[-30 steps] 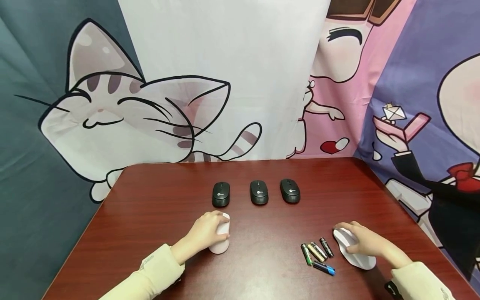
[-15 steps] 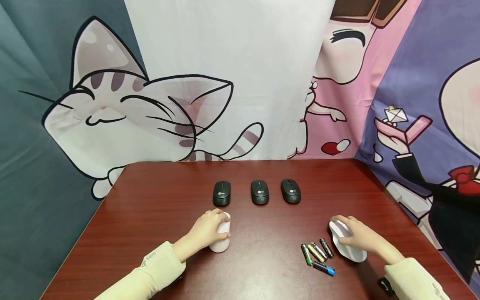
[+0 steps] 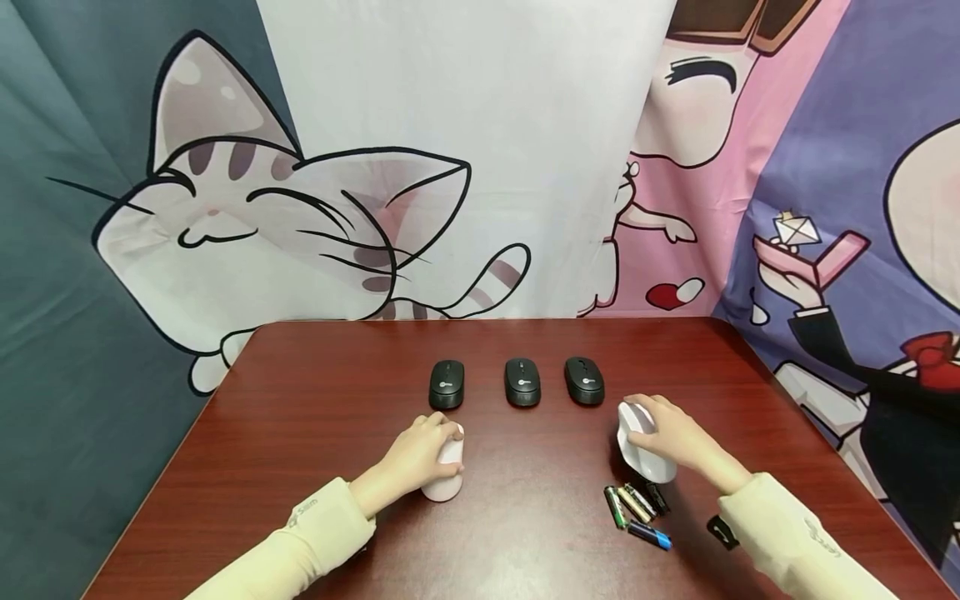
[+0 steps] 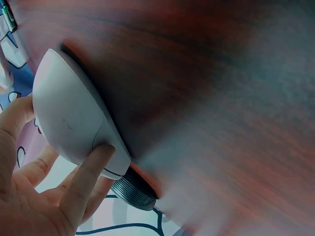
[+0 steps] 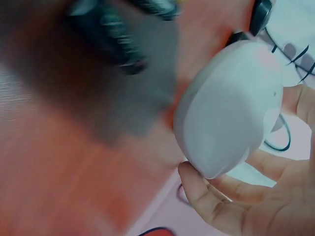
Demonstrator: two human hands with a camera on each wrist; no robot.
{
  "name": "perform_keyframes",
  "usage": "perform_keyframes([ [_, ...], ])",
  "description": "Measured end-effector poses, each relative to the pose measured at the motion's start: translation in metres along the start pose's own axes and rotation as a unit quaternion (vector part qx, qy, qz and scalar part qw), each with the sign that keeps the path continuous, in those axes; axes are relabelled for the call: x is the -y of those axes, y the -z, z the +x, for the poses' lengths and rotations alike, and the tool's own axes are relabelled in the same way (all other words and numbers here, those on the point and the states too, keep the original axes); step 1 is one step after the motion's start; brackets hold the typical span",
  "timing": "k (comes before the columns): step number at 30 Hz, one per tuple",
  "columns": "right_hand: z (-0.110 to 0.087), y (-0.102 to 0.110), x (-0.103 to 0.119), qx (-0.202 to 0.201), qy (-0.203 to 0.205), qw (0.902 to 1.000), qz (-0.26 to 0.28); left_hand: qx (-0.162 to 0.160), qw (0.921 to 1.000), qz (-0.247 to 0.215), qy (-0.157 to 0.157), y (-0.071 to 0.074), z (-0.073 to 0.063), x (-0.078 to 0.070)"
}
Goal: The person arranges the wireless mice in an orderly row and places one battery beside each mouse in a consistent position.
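Note:
On the left side of the table, my left hand (image 3: pixel 420 454) grips a white computer mouse (image 3: pixel 442 488) by its sides. The left wrist view shows that mouse (image 4: pixel 74 108) resting on the tabletop, thumb and fingers on its edges. My right hand (image 3: pixel 678 433) holds a second white computer mouse (image 3: pixel 651 463), raised above the table just behind a group of batteries (image 3: pixel 636 503). In the right wrist view this mouse (image 5: pixel 226 108) is tilted, with fingers along its sides and the wood surface below. It partly covers a black battery (image 3: pixel 657 498) in the head view.
In a row toward the back stand three black mice: left (image 3: pixel 447 385), middle (image 3: pixel 522 383) and right (image 3: pixel 584 382). A blue-ended battery (image 3: pixel 649 535) lies in front of the other batteries. Behind the reddish-brown table (image 3: pixel 360 358) hangs a cartoon-printed cloth (image 3: pixel 525 125).
My right hand has carried its white mouse leftward and away from me, from right of the batteries to behind them. My left hand keeps its hold, nearly still.

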State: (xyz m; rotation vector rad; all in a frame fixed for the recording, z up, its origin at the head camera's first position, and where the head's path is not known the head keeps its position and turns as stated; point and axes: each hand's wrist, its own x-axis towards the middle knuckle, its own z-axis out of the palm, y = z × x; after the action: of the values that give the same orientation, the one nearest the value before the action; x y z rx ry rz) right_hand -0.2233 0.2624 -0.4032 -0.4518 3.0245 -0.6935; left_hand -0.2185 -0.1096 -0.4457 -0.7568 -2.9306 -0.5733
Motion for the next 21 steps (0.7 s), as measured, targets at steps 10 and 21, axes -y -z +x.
perform_keyframes([
  [10,0.033,-0.006,0.045,0.006,0.003,0.9999,0.014,0.006,0.9999,-0.008,-0.003,0.002,-0.001,0.0],
  [21,0.067,-0.028,0.095,0.033,0.029,0.9989,-0.017,0.013,0.9998,-0.013,0.002,0.002,-0.001,-0.002],
])
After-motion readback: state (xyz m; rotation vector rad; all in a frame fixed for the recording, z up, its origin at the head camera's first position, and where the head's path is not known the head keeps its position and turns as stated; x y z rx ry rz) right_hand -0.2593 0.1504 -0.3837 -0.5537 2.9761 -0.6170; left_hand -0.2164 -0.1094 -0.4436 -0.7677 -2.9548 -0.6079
